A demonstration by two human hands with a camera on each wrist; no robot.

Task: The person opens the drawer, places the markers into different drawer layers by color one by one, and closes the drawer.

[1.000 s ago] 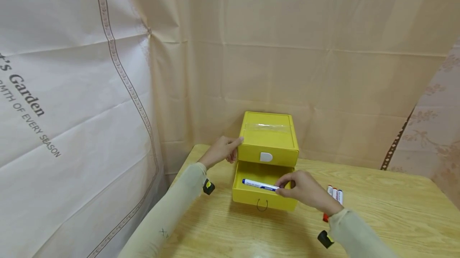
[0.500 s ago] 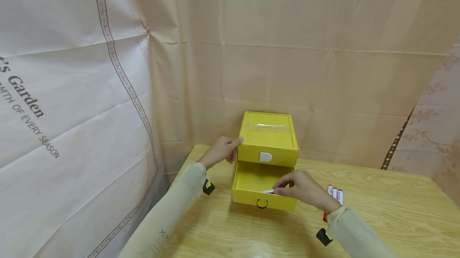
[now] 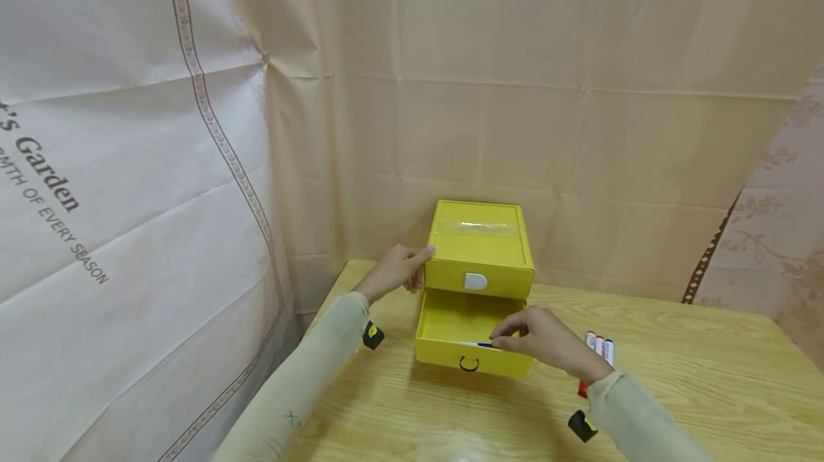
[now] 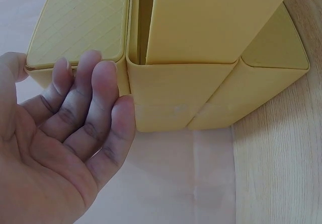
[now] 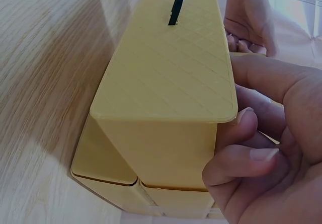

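In the head view, my right hand (image 3: 541, 337) reaches over the pulled-out lower drawer (image 3: 444, 351) of a small yellow drawer unit (image 3: 479, 244). Its thumb and index finger are at the blue end of a white-and-blue marker (image 3: 485, 345), which lies low behind the drawer's front wall, mostly hidden. The right wrist view shows the curled fingers (image 5: 241, 158) at the drawer's rim, with the marker out of sight. My left hand (image 3: 399, 269) touches the unit's left side, thumb along the top edge; the left wrist view shows its fingers (image 4: 103, 83) loosely bent beside the wall.
Three markers (image 3: 600, 351) with white barrels lie together on the wooden table (image 3: 695, 383), right of the unit and partly behind the right wrist. The upper drawer, with a white tab (image 3: 476, 281), is closed. Cloth (image 3: 483, 90) hangs behind and at the left.
The marker, earlier held above the drawer's front part with its barrel in full view, has gone down behind the front wall. Both hands keep nearly the same place.
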